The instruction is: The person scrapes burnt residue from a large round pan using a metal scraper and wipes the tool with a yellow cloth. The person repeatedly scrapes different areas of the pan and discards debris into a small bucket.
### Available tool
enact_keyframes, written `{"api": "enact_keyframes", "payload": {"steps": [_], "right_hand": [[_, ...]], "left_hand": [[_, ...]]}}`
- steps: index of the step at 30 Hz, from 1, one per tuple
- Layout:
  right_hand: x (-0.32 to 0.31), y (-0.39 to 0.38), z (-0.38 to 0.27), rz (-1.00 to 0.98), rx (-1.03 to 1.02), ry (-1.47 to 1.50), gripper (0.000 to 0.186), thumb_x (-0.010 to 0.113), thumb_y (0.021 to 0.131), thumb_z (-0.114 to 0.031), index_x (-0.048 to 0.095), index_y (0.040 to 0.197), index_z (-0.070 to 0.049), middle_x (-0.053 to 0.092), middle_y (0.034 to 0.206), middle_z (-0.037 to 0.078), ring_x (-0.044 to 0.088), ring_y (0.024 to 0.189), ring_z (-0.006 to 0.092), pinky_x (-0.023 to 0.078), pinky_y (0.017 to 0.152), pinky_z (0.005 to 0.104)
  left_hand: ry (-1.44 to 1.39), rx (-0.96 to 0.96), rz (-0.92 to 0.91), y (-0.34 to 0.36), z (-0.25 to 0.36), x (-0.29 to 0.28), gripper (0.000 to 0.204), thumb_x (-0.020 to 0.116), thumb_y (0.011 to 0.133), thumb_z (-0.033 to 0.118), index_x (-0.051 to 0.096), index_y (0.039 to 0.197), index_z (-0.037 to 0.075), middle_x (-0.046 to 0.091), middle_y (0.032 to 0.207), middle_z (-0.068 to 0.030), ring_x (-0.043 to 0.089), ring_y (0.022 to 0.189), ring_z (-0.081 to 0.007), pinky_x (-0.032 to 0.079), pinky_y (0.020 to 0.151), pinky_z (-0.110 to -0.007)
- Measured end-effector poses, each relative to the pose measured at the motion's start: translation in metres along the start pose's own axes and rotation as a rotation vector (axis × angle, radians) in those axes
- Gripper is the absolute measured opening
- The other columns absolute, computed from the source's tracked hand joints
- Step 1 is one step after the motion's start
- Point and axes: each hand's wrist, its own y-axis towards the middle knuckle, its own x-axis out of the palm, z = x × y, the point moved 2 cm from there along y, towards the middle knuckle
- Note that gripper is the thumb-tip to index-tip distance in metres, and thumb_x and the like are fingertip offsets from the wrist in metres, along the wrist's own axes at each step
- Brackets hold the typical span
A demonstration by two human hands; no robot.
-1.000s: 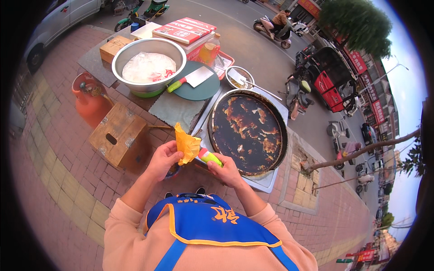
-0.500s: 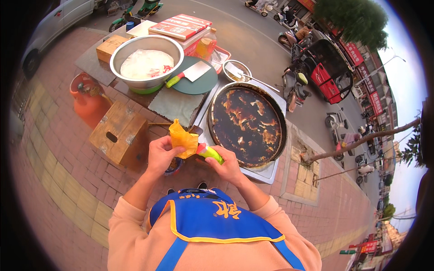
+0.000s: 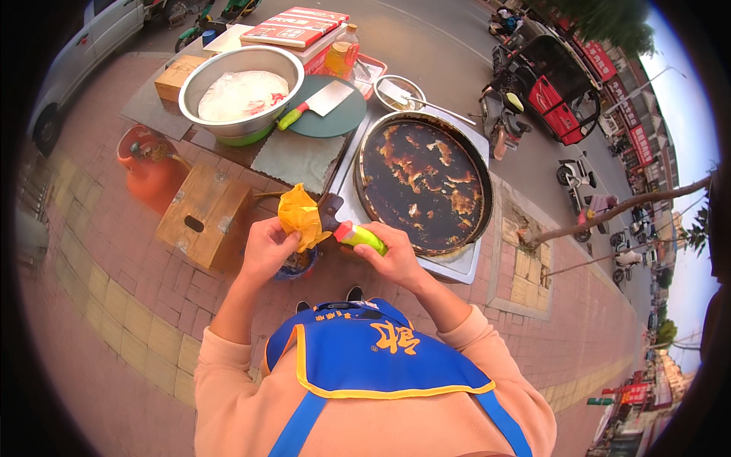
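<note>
In front of my apron, my left hand (image 3: 264, 248) pinches a crumpled yellow-orange sheet (image 3: 299, 215), perhaps paper or thin plastic. My right hand (image 3: 396, 259) is wrapped round the green and red handle of a spatula (image 3: 361, 238). Its dark blade lies close to the sheet's right side; whether they touch is hard to tell. Beyond my right hand sits a large round black pan (image 3: 390, 221) on a metal-topped stove (image 3: 451, 268), with browned scraps stuck over its bottom.
A steel bowl (image 3: 228, 131) holds pale dough (image 3: 242, 95). A cleaver (image 3: 329, 99) lies on a round green board (image 3: 335, 128). Behind are an oil bottle (image 3: 340, 55), cartons (image 3: 295, 29) and a small bowl (image 3: 401, 82). A wooden box (image 3: 202, 207) and orange gas cylinder (image 3: 154, 183) stand left.
The yellow sheet has been lifted slightly, and more of the spatula's dark blade now shows beside it. My right hand has shifted a little right. The whole view has tilted slightly.
</note>
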Motion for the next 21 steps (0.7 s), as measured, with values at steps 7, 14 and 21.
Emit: {"api": "enact_keyframes", "payload": {"steps": [7, 14, 21], "right_hand": [[-0.01, 0.001, -0.019, 0.006, -0.048, -0.175, 0.027, 0.074, 0.085, -0.012, 0.067, 0.11, -0.003, 0.066, 0.087, 0.014, 0.065, 0.075, 0.0299, 0.05, 0.069, 0.0338], [-0.023, 0.006, -0.036, -0.08, -0.028, -0.223, 0.03, 0.073, 0.086, -0.014, 0.065, 0.113, -0.003, 0.068, 0.093, 0.016, 0.067, 0.079, 0.033, 0.052, 0.071, 0.035], [-0.033, 0.012, -0.052, -0.176, -0.122, -0.349, 0.033, 0.074, 0.085, -0.014, 0.064, 0.114, -0.002, 0.069, 0.096, 0.016, 0.068, 0.081, 0.0358, 0.054, 0.071, 0.0368]], "left_hand": [[-0.172, 0.012, 0.041, 0.004, -0.005, 0.005, 0.023, 0.068, 0.089, -0.002, 0.068, 0.112, -0.005, 0.073, 0.103, -0.0046, 0.068, 0.091, -0.0095, 0.054, 0.084, -0.025], [-0.114, 0.15, 0.01, 0.006, 0.0, 0.007, 0.023, 0.068, 0.088, -0.002, 0.069, 0.11, -0.005, 0.072, 0.104, -0.0034, 0.066, 0.093, -0.0097, 0.053, 0.084, -0.026], [0.255, 0.364, 0.044, 0.006, 0.017, 0.001, 0.025, 0.073, 0.078, 0.001, 0.071, 0.103, -0.001, 0.074, 0.093, -0.0112, 0.07, 0.082, -0.0162, 0.053, 0.077, -0.028]]}}
